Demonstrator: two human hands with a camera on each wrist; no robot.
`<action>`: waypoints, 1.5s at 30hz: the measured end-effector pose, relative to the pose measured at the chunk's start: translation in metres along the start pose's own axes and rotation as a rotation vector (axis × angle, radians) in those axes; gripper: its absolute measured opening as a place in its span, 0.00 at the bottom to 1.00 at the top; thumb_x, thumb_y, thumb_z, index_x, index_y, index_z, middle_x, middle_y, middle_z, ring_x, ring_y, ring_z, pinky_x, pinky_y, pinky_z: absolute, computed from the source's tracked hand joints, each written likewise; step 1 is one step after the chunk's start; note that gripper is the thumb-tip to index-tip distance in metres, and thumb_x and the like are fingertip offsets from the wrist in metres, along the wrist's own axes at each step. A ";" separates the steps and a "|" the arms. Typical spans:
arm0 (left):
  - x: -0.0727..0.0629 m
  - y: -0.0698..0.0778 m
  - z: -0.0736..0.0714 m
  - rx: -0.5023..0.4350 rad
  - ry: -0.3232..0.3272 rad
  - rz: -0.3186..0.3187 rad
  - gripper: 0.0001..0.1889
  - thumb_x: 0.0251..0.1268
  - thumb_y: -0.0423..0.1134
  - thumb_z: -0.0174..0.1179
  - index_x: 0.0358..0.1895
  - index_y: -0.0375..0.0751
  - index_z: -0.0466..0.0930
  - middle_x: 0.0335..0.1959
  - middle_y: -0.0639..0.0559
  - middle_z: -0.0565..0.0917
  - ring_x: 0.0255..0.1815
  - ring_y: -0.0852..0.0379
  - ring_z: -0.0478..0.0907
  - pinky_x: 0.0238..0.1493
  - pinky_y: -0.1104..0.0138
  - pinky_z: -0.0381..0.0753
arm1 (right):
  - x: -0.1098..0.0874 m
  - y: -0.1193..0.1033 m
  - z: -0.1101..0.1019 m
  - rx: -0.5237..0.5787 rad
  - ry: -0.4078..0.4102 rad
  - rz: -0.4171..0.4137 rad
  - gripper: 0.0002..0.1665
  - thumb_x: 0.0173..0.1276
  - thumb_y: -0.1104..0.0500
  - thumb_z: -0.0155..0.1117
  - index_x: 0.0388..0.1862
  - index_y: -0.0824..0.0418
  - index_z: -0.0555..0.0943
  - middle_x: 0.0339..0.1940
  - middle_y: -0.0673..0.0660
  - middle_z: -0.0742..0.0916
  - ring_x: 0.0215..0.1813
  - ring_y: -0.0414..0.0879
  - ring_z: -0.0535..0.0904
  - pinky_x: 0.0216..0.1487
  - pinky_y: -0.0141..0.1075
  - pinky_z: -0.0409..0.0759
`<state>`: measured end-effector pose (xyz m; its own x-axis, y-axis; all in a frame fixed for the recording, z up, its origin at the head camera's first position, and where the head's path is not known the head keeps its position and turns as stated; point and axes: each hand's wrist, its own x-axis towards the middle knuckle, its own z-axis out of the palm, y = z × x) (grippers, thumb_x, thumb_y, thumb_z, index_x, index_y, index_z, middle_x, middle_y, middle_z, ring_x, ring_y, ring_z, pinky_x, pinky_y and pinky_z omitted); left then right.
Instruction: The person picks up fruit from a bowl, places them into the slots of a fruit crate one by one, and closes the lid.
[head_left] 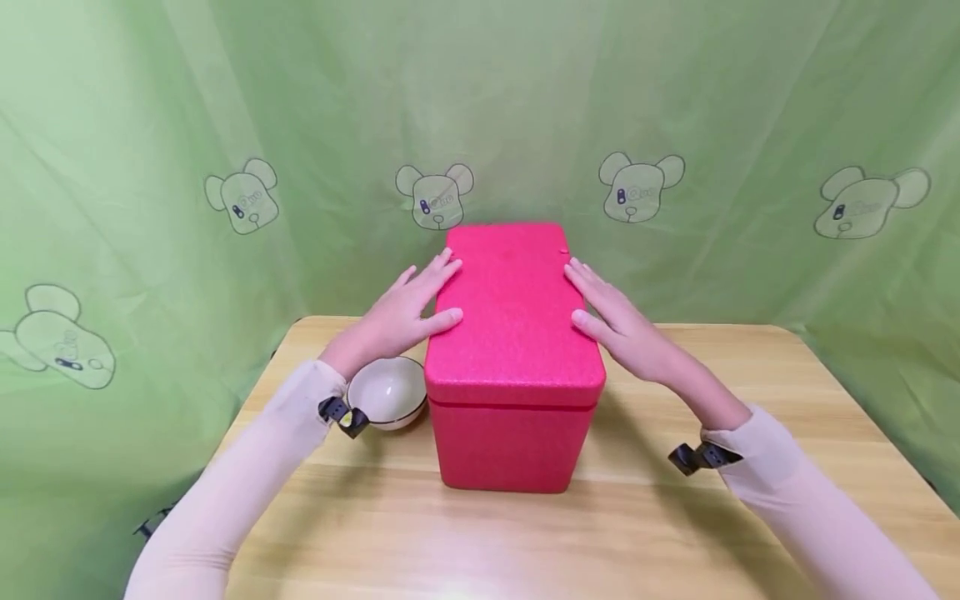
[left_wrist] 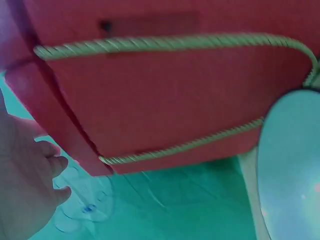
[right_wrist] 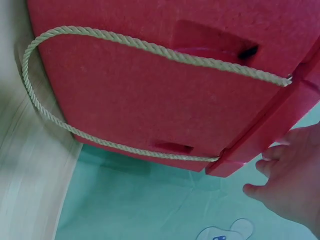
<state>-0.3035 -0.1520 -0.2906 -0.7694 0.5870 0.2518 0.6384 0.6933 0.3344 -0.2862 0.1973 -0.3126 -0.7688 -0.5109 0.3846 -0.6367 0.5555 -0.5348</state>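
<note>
A red foam box (head_left: pixel 507 450) with its lid (head_left: pixel 517 325) on stands in the middle of the wooden table. My left hand (head_left: pixel 401 312) lies along the lid's left edge, fingers extended and thumb over the top. On the opposite edge my right hand (head_left: pixel 618 325) touches the lid in the same way, its fingers straight. In the left wrist view a twisted rope (left_wrist: pixel 170 44) loops down the box's side from under the lid. Another rope (right_wrist: pixel 120 40) hangs in a loop on the other side, in the right wrist view.
A white bowl (head_left: pixel 387 392) with a dark rim sits close to the box's left side, partly under my left forearm. The wooden table (head_left: pixel 360 533) ends near a green curtain (head_left: pixel 525 100) printed with bear heads, which surrounds it at the back and sides.
</note>
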 end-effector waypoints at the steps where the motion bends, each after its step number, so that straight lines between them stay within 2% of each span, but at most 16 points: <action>1: -0.001 0.003 0.000 0.002 -0.014 0.012 0.41 0.74 0.60 0.47 0.83 0.47 0.48 0.86 0.50 0.44 0.86 0.53 0.42 0.83 0.48 0.34 | -0.004 -0.001 0.000 -0.008 -0.003 -0.012 0.40 0.80 0.51 0.51 0.85 0.54 0.51 0.87 0.56 0.52 0.87 0.56 0.41 0.80 0.64 0.42; 6: -0.004 0.018 0.002 0.023 -0.047 0.066 0.41 0.72 0.61 0.50 0.82 0.48 0.52 0.85 0.51 0.47 0.87 0.52 0.39 0.83 0.47 0.34 | -0.016 -0.001 -0.001 -0.037 -0.004 -0.042 0.41 0.78 0.51 0.53 0.85 0.52 0.51 0.87 0.57 0.52 0.87 0.56 0.41 0.81 0.62 0.41; 9: -0.003 0.020 0.001 0.030 -0.037 0.065 0.41 0.70 0.61 0.50 0.82 0.48 0.54 0.85 0.51 0.49 0.87 0.51 0.40 0.83 0.48 0.35 | -0.016 0.000 -0.002 -0.047 0.009 -0.046 0.41 0.78 0.51 0.53 0.85 0.52 0.51 0.87 0.56 0.52 0.87 0.56 0.41 0.82 0.61 0.41; 16: -0.003 0.018 0.001 0.023 -0.034 0.060 0.41 0.70 0.62 0.50 0.82 0.49 0.53 0.85 0.51 0.50 0.86 0.51 0.41 0.83 0.48 0.35 | -0.015 0.004 0.004 -0.083 0.044 -0.079 0.39 0.79 0.50 0.51 0.84 0.53 0.52 0.86 0.56 0.53 0.87 0.56 0.43 0.82 0.60 0.41; 24: -0.011 0.014 0.004 0.020 0.019 0.064 0.41 0.69 0.60 0.51 0.82 0.50 0.54 0.85 0.52 0.51 0.86 0.51 0.41 0.83 0.46 0.36 | -0.009 0.006 0.018 -0.050 0.073 -0.102 0.39 0.78 0.50 0.41 0.85 0.53 0.50 0.87 0.57 0.52 0.86 0.55 0.46 0.82 0.60 0.40; 30: -0.012 0.013 0.008 0.026 0.038 0.072 0.41 0.69 0.60 0.50 0.82 0.50 0.54 0.85 0.52 0.50 0.87 0.50 0.40 0.82 0.45 0.36 | -0.010 0.003 0.015 -0.067 0.061 -0.086 0.38 0.78 0.49 0.42 0.85 0.53 0.51 0.87 0.56 0.51 0.87 0.55 0.44 0.83 0.58 0.38; 33: -0.010 0.013 0.006 0.041 0.020 0.065 0.41 0.68 0.62 0.51 0.82 0.51 0.55 0.85 0.53 0.50 0.87 0.51 0.40 0.83 0.46 0.35 | -0.010 0.001 0.008 -0.078 0.013 -0.059 0.39 0.79 0.48 0.48 0.84 0.52 0.52 0.87 0.56 0.52 0.87 0.55 0.43 0.83 0.58 0.37; 38: 0.005 0.009 -0.001 0.058 0.002 0.044 0.42 0.68 0.65 0.52 0.81 0.53 0.55 0.85 0.55 0.49 0.87 0.52 0.40 0.83 0.49 0.33 | 0.002 0.007 -0.008 -0.097 -0.046 -0.031 0.42 0.77 0.48 0.55 0.84 0.51 0.53 0.86 0.55 0.54 0.87 0.57 0.43 0.82 0.60 0.36; 41: 0.013 0.007 -0.002 0.053 -0.007 0.040 0.42 0.68 0.65 0.52 0.82 0.54 0.55 0.85 0.55 0.50 0.87 0.52 0.39 0.83 0.49 0.34 | 0.009 0.015 -0.006 -0.100 -0.014 -0.058 0.41 0.77 0.47 0.53 0.84 0.51 0.54 0.86 0.54 0.55 0.87 0.57 0.43 0.82 0.60 0.35; 45: 0.015 0.007 -0.002 0.043 -0.019 0.047 0.42 0.68 0.65 0.53 0.82 0.54 0.54 0.85 0.56 0.51 0.87 0.53 0.37 0.83 0.49 0.33 | 0.010 0.024 0.003 -0.101 0.071 -0.115 0.37 0.79 0.47 0.48 0.84 0.51 0.55 0.86 0.53 0.57 0.87 0.56 0.43 0.82 0.60 0.35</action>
<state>-0.3111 -0.1392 -0.2825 -0.7384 0.6267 0.2489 0.6743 0.6819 0.2835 -0.3091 0.2034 -0.3243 -0.6905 -0.5292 0.4931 -0.7207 0.5613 -0.4068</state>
